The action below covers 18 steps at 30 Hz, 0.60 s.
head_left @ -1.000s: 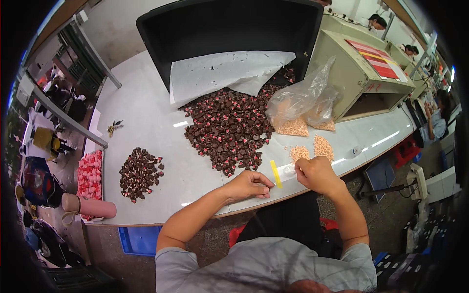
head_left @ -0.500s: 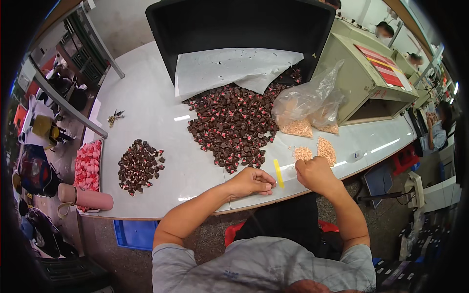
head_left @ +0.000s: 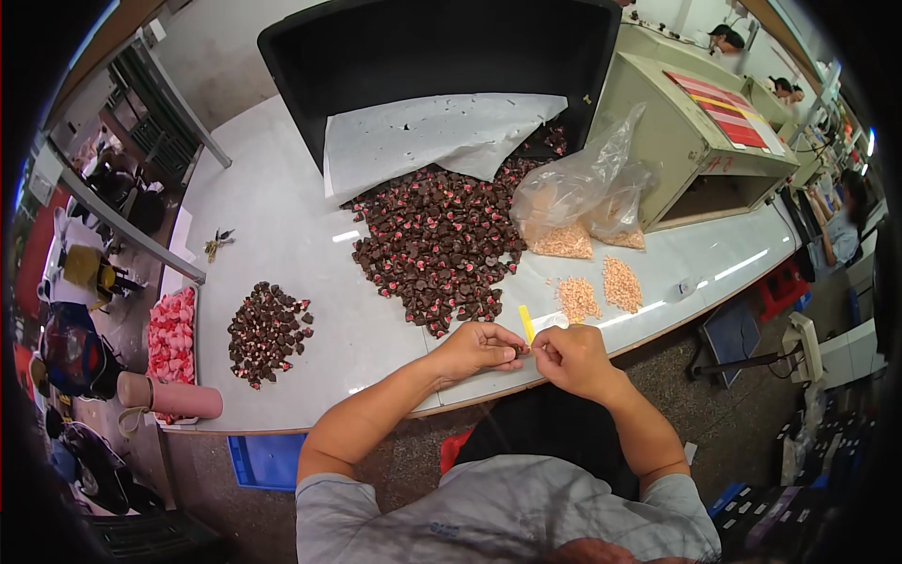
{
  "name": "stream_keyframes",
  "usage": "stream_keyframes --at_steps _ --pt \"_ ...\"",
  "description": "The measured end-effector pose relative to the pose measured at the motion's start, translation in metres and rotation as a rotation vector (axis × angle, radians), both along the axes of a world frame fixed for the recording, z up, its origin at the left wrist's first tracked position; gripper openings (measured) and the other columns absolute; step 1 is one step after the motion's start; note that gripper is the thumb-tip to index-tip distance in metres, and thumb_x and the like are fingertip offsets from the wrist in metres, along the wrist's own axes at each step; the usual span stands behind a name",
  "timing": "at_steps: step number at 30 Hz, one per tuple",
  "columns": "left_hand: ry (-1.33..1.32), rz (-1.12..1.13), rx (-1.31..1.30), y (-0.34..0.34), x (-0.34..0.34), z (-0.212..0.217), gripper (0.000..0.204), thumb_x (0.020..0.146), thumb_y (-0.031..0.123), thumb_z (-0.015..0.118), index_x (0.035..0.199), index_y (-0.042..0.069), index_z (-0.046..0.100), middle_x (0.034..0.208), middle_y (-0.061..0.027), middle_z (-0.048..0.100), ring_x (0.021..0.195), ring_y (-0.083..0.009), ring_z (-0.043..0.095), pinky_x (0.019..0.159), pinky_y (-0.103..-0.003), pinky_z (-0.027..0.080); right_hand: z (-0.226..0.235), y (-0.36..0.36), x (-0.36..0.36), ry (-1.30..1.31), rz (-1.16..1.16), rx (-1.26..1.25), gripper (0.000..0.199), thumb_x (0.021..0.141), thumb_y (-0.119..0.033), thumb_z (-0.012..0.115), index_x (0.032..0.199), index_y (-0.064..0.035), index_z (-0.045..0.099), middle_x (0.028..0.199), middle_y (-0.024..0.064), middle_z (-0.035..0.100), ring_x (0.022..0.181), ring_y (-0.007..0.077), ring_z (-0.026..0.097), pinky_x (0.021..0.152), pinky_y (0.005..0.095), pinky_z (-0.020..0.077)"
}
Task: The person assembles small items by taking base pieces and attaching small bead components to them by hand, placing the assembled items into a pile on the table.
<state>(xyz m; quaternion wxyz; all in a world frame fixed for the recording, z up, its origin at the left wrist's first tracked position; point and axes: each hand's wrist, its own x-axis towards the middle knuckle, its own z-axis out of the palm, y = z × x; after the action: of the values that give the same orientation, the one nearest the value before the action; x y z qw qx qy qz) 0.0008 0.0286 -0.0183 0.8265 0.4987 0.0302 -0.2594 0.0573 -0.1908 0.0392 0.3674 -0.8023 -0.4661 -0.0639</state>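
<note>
Over the pale surface, the left hand's fingers apparently pinch a small dark piece near the yellow strip; the right hand's pinch alongside. Steady both wrists, grip lightly.

We find the dark speck at the left hand too small to identify, and the black bin cropped above.

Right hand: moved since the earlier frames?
Yes: the right hand moved left, toward the yellow strip on the tabletop, and is now at the strip's lower end.
</note>
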Motion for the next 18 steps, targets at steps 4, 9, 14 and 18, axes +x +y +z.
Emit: stream_keyframes --at_steps 4,9,14,18 --pt "-0.004 0.011 0.019 0.0000 -0.0012 -0.0046 0.026 0.094 0.003 0.065 0.118 -0.005 0.060 0.115 -0.0162 0.067 0.100 -0.0215 0.069 0.088 -0.031 0.057 -0.0086 0.0049 -0.0036 -0.005 0.012 0.008 0.012 0.075 -0.005 0.073 0.081 -0.0081 0.063 0.055 0.0044 0.059 0.048 0.0236 0.060 0.047 0.0354 0.0465" --pt "0.009 0.029 0.006 -0.0004 -0.0021 -0.0024 0.026 0.093 0.003 0.064 0.118 -0.005 0.060 0.114 -0.0157 0.067 0.098 -0.0210 0.069 0.089 -0.031 0.057 -0.0105 0.0068 -0.0036 -0.015 0.017 -0.004 0.013 0.075 -0.007 0.073 0.081 -0.0085 0.062 0.056 0.0050 0.061 0.049 0.0260 0.062 0.048 0.0367 0.0482" --pt "0.005 0.042 0.001 -0.0009 -0.0025 -0.0035 0.024 0.093 0.002 0.064 0.116 -0.006 0.060 0.111 -0.0155 0.068 0.097 -0.0210 0.070 0.089 -0.030 0.057 -0.0107 0.0088 -0.0049 -0.006 0.018 -0.002 0.013 0.076 -0.007 0.073 0.081 -0.0083 0.062 0.056 0.0050 0.061 0.049 0.0260 0.062 0.048 0.0368 0.0482" --pt "0.006 0.062 0.014 -0.0014 -0.0037 -0.0012 0.023 0.093 0.001 0.064 0.115 -0.006 0.061 0.109 -0.0155 0.068 0.096 -0.0207 0.070 0.088 -0.029 0.058 -0.0131 0.0105 -0.0064 0.002 0.018 -0.003 0.012 0.076 -0.007 0.073 0.081 -0.0085 0.062 0.057 0.0052 0.061 0.049 0.0263 0.061 0.048 0.0369 0.0476"
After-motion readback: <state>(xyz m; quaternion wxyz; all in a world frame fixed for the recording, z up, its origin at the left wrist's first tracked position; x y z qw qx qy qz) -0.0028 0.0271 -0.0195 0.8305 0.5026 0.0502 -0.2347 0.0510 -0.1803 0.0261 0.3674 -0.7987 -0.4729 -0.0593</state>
